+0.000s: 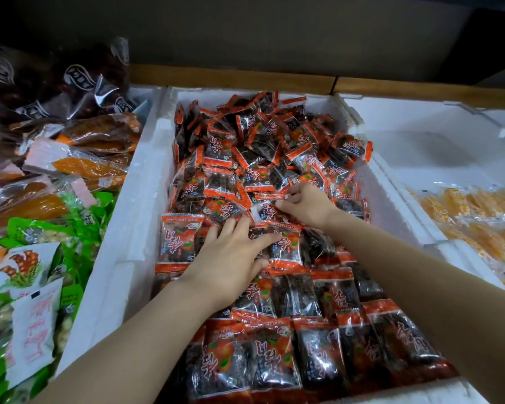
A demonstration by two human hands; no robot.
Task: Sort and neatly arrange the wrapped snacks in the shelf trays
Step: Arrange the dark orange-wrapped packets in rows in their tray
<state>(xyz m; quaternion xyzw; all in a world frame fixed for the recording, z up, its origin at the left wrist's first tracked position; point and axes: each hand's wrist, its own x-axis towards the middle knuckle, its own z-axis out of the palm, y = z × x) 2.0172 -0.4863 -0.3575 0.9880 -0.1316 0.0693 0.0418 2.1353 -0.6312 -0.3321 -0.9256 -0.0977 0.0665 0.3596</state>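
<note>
- White foam tray [146,176] packed with red-wrapped snacks [274,147] — heaped loose at the far end, lined in rows at the near end.
- Left hand [231,258] laid flat mid-tray, fingers [231,227] straight and spread, resting across an upright packet [287,249].
- Right hand [306,202] just beyond, fingers [292,189] curled — pinching a loose packet [267,211] by its edge.

I see orange-edged clear snack packets [220,182] with dark contents filling the white foam tray [146,182]. They stand in neat overlapping rows at my near end and lie in a loose, jumbled heap toward the far wall.
</note>
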